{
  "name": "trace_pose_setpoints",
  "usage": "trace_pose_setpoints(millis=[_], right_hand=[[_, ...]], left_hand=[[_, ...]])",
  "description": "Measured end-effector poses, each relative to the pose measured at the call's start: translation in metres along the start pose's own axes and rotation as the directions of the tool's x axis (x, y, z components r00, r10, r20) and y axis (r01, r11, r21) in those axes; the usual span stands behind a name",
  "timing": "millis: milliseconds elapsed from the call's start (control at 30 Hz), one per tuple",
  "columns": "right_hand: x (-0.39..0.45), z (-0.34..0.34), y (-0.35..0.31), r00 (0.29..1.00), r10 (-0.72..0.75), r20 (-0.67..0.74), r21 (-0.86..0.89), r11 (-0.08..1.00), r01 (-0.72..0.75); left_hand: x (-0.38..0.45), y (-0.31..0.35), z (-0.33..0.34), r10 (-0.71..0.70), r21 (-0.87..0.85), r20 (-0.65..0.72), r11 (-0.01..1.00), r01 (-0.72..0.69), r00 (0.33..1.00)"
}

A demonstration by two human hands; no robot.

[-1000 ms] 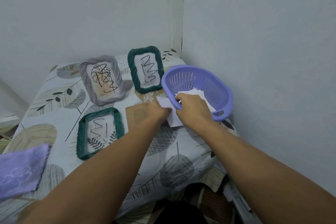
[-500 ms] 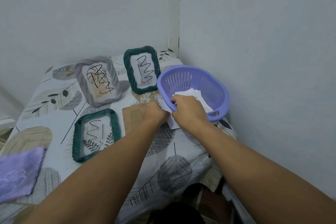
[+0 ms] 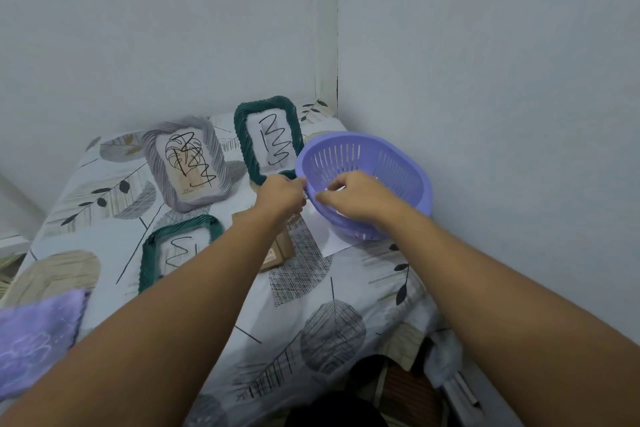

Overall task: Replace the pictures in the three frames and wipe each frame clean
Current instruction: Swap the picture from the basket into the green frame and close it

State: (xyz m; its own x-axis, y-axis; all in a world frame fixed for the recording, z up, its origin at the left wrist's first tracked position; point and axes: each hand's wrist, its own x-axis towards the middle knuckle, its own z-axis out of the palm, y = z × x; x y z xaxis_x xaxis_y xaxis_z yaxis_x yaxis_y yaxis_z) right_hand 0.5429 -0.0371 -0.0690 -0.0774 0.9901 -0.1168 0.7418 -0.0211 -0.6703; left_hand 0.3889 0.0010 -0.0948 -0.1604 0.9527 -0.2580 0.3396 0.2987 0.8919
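Three frames lie on the leaf-print cloth: a grey frame (image 3: 187,163), a green frame (image 3: 268,139) behind it to the right, and a second green frame (image 3: 176,246) in front, partly under my left forearm. All show black scribbled pictures. A purple basket (image 3: 388,163) sits tilted by the right wall. My left hand (image 3: 280,196) grips its near-left rim. My right hand (image 3: 353,196) reaches over the rim with its fingers pinched on a sliver of white paper (image 3: 336,188). Another white sheet (image 3: 327,236) lies partly under the basket. A brown backing board (image 3: 278,250) lies beside it.
A purple cloth (image 3: 34,336) lies at the near left edge of the table. Walls close the table in at the back and right, meeting in a corner behind the basket. The table's front edge drops off near my body, with dark clutter below.
My left hand moved from the loose sheet to the basket's rim. The basket now sits over part of that sheet. My right hand went deeper into the basket.
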Motion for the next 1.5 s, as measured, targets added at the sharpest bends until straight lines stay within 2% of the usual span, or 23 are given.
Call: trace_pose_setpoints(millis=[100, 267, 367, 500, 700, 833, 1067, 1267, 1367, 1500], right_hand=[[0.009, -0.017, 0.010, 0.996, 0.049, -0.076, -0.058, 0.997, -0.054], [0.030, -0.024, 0.039, 0.990, 0.100, -0.100, -0.334, 0.934, -0.128], [0.036, -0.022, 0.048, 0.992, 0.108, -0.064, -0.465, 0.877, -0.125], [0.039, -0.015, 0.052, 0.989, 0.149, -0.002, -0.535, 0.835, -0.127], [0.038, -0.012, 0.052, 0.974, 0.224, -0.019, -0.507, 0.838, -0.203], [0.039, -0.012, 0.054, 0.978, 0.197, -0.069, -0.452, 0.868, -0.206], [0.032, -0.017, 0.048, 0.985, 0.152, -0.081, -0.456, 0.873, -0.172], [0.032, -0.021, 0.042, 0.982, 0.083, -0.167, -0.279, 0.952, -0.128], [0.031, -0.019, 0.035, 0.971, 0.007, -0.241, -0.216, 0.975, -0.061], [0.027, -0.015, 0.021, 0.925, -0.123, -0.359, -0.164, 0.984, 0.067]], left_hand=[[-0.002, 0.004, 0.006, -0.037, 0.000, 0.040, 0.999, 0.037, 0.998], [0.001, 0.006, 0.006, -0.080, -0.018, 0.040, 0.997, 0.080, 0.996], [0.002, 0.005, 0.005, -0.073, -0.009, 0.038, 0.997, 0.073, 0.997], [0.005, 0.003, 0.004, -0.063, 0.010, 0.038, 0.998, 0.063, 0.997], [0.004, 0.003, 0.002, -0.044, 0.017, 0.053, 0.999, 0.043, 0.998], [0.000, 0.005, 0.003, -0.040, 0.017, 0.057, 0.999, 0.039, 0.998], [0.001, 0.003, 0.002, -0.035, 0.019, 0.050, 0.999, 0.034, 0.998], [0.000, 0.004, 0.004, -0.032, 0.033, 0.034, 0.999, 0.031, 0.999], [-0.003, 0.006, 0.004, 0.056, 0.084, -0.038, 0.995, -0.053, 0.998], [-0.013, 0.015, 0.003, 0.221, 0.062, -0.162, 0.975, -0.214, 0.962]])
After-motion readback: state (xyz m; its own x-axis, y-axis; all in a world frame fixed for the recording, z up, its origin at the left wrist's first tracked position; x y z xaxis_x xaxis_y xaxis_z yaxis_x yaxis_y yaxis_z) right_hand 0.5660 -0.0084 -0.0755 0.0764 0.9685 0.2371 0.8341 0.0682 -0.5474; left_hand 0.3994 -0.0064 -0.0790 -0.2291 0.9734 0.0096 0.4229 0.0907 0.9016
